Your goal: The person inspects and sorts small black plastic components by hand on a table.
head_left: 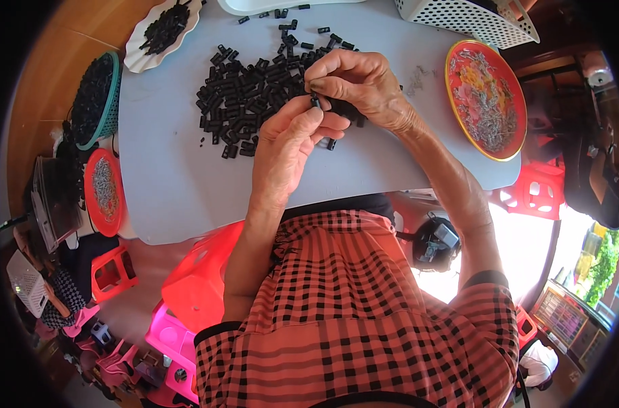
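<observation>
Between the thumb and fingers of my left hand stands a small black plastic piece, held above the table's middle. Just over its top end, my right hand has thumb and forefinger pinched together; whatever sits in that pinch is too small to make out. Behind and beside my hands spreads a loose heap of similar black plastic pieces, partly covered by the hands. A few small metal parts lie on the table to the right of my right hand.
On the grey table are a red, yellow-rimmed plate of metal parts, a scalloped white dish of thin black pieces and a white perforated basket. At left are a green basket, a red plate and stools.
</observation>
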Tool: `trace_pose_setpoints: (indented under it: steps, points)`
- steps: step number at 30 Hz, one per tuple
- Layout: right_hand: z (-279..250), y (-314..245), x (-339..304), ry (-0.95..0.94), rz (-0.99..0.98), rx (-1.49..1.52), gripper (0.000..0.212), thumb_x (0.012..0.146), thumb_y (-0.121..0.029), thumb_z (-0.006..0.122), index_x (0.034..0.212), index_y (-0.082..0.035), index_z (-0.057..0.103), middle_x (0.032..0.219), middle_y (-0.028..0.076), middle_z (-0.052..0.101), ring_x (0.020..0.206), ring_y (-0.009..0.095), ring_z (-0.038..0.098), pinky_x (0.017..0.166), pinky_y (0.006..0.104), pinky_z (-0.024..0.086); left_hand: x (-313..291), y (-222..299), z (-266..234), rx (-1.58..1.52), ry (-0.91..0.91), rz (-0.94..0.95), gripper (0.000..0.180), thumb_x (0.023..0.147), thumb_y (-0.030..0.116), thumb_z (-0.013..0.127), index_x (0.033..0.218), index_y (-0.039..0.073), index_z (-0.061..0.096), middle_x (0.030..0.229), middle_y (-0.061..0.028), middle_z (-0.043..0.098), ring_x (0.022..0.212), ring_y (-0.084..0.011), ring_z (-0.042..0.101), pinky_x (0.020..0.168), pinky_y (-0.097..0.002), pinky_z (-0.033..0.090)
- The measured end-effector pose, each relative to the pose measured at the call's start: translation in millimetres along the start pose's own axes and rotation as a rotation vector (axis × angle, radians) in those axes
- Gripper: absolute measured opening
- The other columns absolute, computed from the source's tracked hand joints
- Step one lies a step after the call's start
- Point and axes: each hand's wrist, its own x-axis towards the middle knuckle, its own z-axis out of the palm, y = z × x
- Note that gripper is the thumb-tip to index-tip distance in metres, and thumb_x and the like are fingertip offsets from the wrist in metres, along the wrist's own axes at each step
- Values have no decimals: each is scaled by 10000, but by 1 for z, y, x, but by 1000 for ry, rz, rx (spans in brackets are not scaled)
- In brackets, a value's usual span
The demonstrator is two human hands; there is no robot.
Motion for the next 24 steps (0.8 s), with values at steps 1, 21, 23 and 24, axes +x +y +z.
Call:
trace_pose_setpoints:
  steps: [1, 21, 23, 24]
  points:
    - [0, 0, 0, -5, 8, 21, 81, 862, -44, 623, 921, 8, 639, 797, 40, 629, 677, 87, 560, 630, 220, 483, 0, -1, 0, 39, 17, 14, 181, 924, 134, 508, 1004, -21, 556, 859, -117, 646, 847, -184, 629, 782, -313, 496]
    - [0, 2, 1, -8, 12, -29, 70, 862, -34, 620, 912, 13, 637, 807, 51, 636, 720, 93, 582, 667, 228, 496, 0, 1, -3, 21, 64, -21, 191, 923, 111, 503, 1002, -51, 567, 848, -121, 640, 835, -212, 647, 749, -328, 509]
    - [0, 2, 1, -10, 11, -12, 69, 860, -29, 622, 910, 15, 637, 805, 48, 632, 707, 91, 573, 658, 228, 494, 1, 1, -6, -93, 40, -67, 188, 929, 106, 486, 994, -53, 563, 846, -109, 627, 823, -221, 648, 741, -335, 512]
    - [0, 2, 1, -17, 7, -1, 68, 861, -25, 620, 910, 19, 637, 799, 47, 627, 696, 90, 565, 651, 227, 492, 1, 1, -6, -94, 39, -69, 188, 929, 106, 486, 994, -53, 563, 846, -109, 627, 823, -221, 648, 741, -335, 512]
